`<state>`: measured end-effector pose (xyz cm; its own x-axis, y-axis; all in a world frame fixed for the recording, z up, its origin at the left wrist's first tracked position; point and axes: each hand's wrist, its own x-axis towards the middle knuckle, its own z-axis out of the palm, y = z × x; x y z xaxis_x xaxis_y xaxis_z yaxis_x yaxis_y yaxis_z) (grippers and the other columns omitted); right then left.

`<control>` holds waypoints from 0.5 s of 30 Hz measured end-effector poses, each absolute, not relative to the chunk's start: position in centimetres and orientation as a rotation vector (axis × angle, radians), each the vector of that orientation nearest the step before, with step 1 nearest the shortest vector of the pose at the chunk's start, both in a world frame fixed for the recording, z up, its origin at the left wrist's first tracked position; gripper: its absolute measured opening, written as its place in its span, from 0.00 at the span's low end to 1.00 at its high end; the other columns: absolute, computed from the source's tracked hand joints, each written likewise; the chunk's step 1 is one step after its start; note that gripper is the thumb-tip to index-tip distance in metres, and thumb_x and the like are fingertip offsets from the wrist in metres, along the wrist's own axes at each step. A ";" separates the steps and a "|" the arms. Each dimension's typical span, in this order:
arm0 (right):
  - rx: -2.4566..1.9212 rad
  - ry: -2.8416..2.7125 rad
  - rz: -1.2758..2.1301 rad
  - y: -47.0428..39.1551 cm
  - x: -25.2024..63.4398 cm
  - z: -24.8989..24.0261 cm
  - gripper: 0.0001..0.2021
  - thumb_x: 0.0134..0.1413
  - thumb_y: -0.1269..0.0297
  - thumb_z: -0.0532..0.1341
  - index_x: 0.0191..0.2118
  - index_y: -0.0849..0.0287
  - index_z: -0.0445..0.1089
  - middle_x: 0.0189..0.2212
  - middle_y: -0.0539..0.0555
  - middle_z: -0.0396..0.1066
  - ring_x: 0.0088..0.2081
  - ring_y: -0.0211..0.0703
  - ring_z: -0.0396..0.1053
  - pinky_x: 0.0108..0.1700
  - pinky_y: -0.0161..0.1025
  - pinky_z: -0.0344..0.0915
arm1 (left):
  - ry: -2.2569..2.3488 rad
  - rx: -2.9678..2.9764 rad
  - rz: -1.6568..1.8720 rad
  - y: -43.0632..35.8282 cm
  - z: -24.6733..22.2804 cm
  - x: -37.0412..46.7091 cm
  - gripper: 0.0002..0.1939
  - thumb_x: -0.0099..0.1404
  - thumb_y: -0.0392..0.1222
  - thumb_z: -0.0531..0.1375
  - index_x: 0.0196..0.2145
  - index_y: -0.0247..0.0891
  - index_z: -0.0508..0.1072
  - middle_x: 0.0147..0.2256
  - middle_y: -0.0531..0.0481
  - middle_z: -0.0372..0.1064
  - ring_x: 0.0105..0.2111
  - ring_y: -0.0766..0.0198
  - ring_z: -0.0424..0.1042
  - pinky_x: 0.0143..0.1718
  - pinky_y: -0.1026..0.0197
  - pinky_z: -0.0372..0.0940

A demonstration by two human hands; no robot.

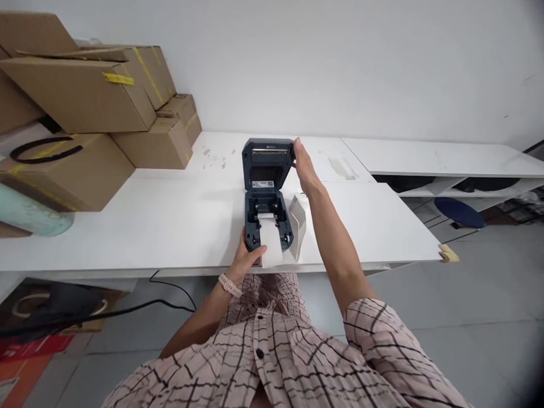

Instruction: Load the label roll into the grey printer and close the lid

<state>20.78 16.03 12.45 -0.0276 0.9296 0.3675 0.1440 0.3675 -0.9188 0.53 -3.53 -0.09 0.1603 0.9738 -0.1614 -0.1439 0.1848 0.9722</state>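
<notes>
A dark grey label printer (251,232) stands on the white table near its front edge, its lid (267,164) raised. A white label strip (271,243) runs from inside the printer out over its front. My left hand (246,258) grips the printer's front left corner, the thumb lying by the strip's edge. At the lid's upper right edge, my right hand (302,161) is closed on it, its fingertips partly hidden behind the lid. A folded piece of white paper (298,224) stands against the printer's right side.
Cardboard boxes (85,93) are piled at the table's left, with a pale green cylinder (34,212) before them. The white table (182,221) ends close to my body; its right corner has a tan pad (448,253). A blue stool (459,213) stands at the right.
</notes>
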 end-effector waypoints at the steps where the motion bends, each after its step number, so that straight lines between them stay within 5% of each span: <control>1: -1.024 -1.445 0.836 14.3 20.7 12.2 0.38 0.60 0.26 0.45 0.59 0.47 0.69 0.63 0.53 0.68 0.67 0.53 0.60 0.70 0.58 0.53 | 1.052 1.033 1.036 -3.5 -0.3 0.3 0.60 0.58 0.53 0.71 0.75 0.46 0.38 0.71 0.37 0.54 0.70 0.44 0.56 0.68 0.44 0.58; 5: -1.034 -1.366 0.783 6.9 20.0 9.2 0.28 0.63 0.33 0.52 0.46 0.50 0.76 0.52 0.54 0.75 0.61 0.54 0.67 0.68 0.57 0.57 | 1.013 0.973 1.047 -3.0 -1.1 -1.0 0.57 0.59 0.55 0.70 0.75 0.48 0.42 0.74 0.44 0.45 0.73 0.47 0.48 0.71 0.47 0.52; 8: -1.070 -1.290 0.872 2.8 19.2 5.5 0.22 0.58 0.41 0.63 0.51 0.48 0.74 0.58 0.54 0.71 0.65 0.55 0.63 0.69 0.57 0.56 | 1.052 0.859 1.082 -2.4 -0.5 -1.7 0.52 0.63 0.64 0.62 0.75 0.45 0.43 0.75 0.43 0.41 0.74 0.47 0.47 0.71 0.45 0.51; 12: -1.246 -1.101 1.066 0.7 19.1 1.6 0.42 0.50 0.44 0.69 0.69 0.47 0.58 0.71 0.59 0.55 0.72 0.59 0.52 0.70 0.58 0.56 | 1.136 0.862 1.085 -1.4 1.3 -1.3 0.49 0.65 0.64 0.61 0.74 0.44 0.46 0.75 0.43 0.42 0.73 0.45 0.48 0.69 0.42 0.54; 15: -1.303 -1.066 1.180 0.6 19.3 0.5 0.49 0.50 0.42 0.69 0.73 0.46 0.48 0.74 0.59 0.49 0.73 0.61 0.49 0.71 0.61 0.54 | 1.131 0.914 1.054 -0.8 2.3 -0.5 0.46 0.63 0.60 0.65 0.71 0.43 0.54 0.72 0.41 0.53 0.71 0.45 0.54 0.68 0.45 0.58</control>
